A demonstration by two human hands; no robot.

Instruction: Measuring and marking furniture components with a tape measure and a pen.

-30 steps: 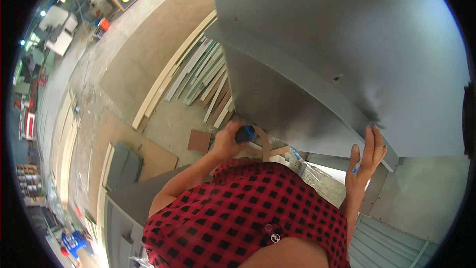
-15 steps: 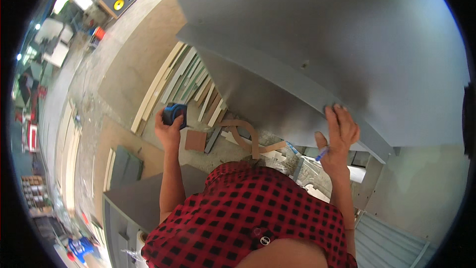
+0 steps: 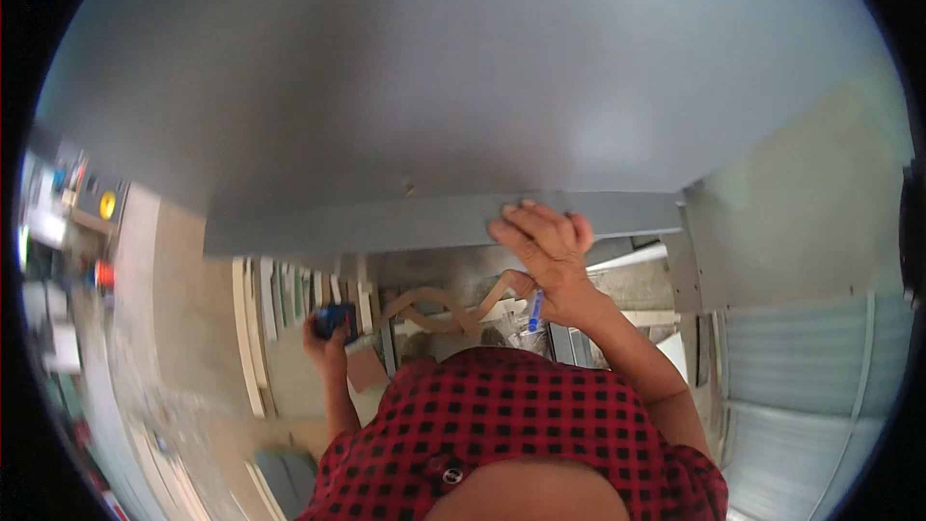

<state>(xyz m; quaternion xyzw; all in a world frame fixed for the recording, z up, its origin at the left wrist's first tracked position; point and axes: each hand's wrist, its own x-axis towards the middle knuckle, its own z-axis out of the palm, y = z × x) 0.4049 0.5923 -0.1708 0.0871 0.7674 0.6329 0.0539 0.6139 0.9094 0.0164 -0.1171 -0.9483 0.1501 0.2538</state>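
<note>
I log a broad, smooth grey panel [image 3: 463, 68] filling the upper frame; a long, narrow grey strip [image 3: 328, 227] already sits along its lower edge. Right of centre, right hand [image 3: 555, 260]: fingertips on the strip, fingers extended. Lower left, left hand [image 3: 326, 340]: grip wrapped round a boxy black-and-blue tape measure [image 3: 339, 317], nothing seen drawn out. Right grip loosely closed on a slim blue pen [image 3: 535, 312]; any marking done, I cannot tell.

And it's tape measure [image 3: 340, 316] in left hand [image 3: 326, 345] | right hand [image 3: 552, 256] on panel edge [image 3: 318, 227] | strip [image 3: 490, 301] between them
</note>
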